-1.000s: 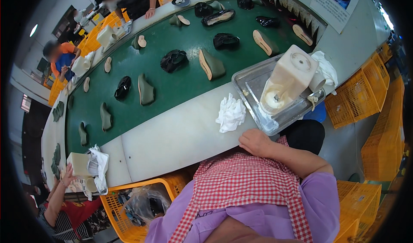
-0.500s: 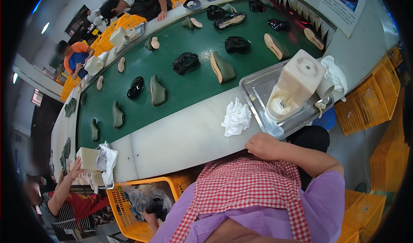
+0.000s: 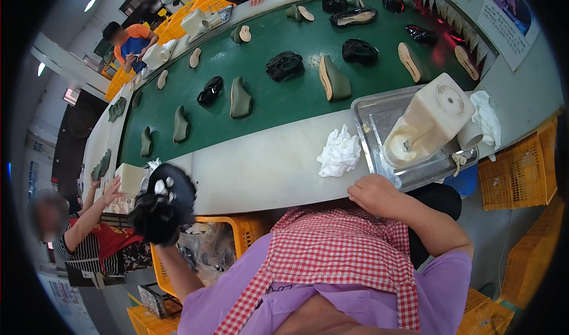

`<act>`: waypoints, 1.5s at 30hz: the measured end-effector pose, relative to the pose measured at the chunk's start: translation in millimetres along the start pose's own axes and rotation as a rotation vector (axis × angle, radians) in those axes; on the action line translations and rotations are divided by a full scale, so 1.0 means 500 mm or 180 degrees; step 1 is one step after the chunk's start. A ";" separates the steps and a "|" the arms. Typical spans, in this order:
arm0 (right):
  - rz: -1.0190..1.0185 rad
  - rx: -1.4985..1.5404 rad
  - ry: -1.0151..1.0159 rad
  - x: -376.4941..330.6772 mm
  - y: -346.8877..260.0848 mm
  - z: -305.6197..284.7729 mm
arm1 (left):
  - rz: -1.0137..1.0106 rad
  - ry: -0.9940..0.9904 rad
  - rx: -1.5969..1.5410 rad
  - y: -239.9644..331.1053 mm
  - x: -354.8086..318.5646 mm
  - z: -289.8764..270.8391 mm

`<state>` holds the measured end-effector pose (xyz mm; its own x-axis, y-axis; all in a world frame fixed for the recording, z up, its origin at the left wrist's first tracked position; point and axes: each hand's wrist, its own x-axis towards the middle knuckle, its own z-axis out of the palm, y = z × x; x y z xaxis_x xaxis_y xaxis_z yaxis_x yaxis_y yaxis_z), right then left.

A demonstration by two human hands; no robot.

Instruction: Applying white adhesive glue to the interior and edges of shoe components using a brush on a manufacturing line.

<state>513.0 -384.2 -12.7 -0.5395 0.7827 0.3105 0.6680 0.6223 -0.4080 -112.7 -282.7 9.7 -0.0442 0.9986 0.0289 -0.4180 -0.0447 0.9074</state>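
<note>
My left hand [image 3: 168, 241], raised over the orange crate [image 3: 244, 240], grips a black shoe upper [image 3: 153, 215]. A dark round-edged piece [image 3: 185, 187] with white bits shows with it, blurred by motion; most of my fingers are hidden behind. Curled and close together, the fingers of my right hand [image 3: 377, 194] rest at the worktop's near edge, with nothing seen in them. Beside that hand are a crumpled white cloth [image 3: 339, 152] and a metal tray [image 3: 374, 157]. On the tray stands a cream plastic container [image 3: 431, 111], cut open, with pale residue inside.
Beyond the white worktop [image 3: 261, 169], a green conveyor belt [image 3: 278, 107] carries olive wedge soles [image 3: 335, 79] and black uppers [image 3: 284, 66]. A co-worker [image 3: 98, 228] at the left reaches toward another cream container [image 3: 130, 180]. Orange crates [image 3: 514, 172] stand at the right.
My left hand has come up out of the orange crate with the black shoe upper. My right hand stays at the worktop edge. The view has shifted toward the left.
</note>
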 end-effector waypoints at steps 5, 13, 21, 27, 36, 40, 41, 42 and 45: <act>0.0111 -0.0178 0.0093 -0.009 0.004 0.003 | 0.1918 0.0903 0.1615 -0.045 0.068 0.313; 0.0040 -0.0263 -0.0059 -0.011 -0.006 0.013 | 0.3901 0.2037 0.4542 -0.205 0.092 0.385; 0.0126 -0.0240 -0.0447 -0.005 -0.004 0.018 | 0.2947 0.0728 0.5073 -0.311 -0.083 0.346; 0.0097 -0.0238 -0.0385 0.014 -0.011 0.023 | 0.2689 -0.0468 0.5345 -0.300 -0.131 0.372; 0.0124 -0.0268 -0.0264 0.009 -0.018 0.026 | 0.3104 0.0396 0.5278 -0.191 -0.077 0.372; 0.0111 -0.0283 -0.0166 0.005 -0.019 0.027 | 0.3314 0.0512 0.5121 -0.144 -0.084 0.396; 0.0100 -0.0297 -0.0131 0.004 -0.019 0.026 | 0.3472 0.0327 0.4900 -0.140 -0.085 0.412; 0.0111 -0.0300 -0.0134 0.004 -0.018 0.024 | 0.3622 0.0153 0.4689 -0.135 -0.088 0.431; 0.0060 -0.0306 -0.0121 0.009 -0.015 0.016 | 0.3879 -0.0492 0.3962 -0.178 -0.092 0.495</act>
<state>501.3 -385.3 -15.2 -0.5442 0.7943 0.2700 0.7233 0.6073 -0.3286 151.2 -317.9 31.3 0.3344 0.4102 0.8484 0.6736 -0.7337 0.0892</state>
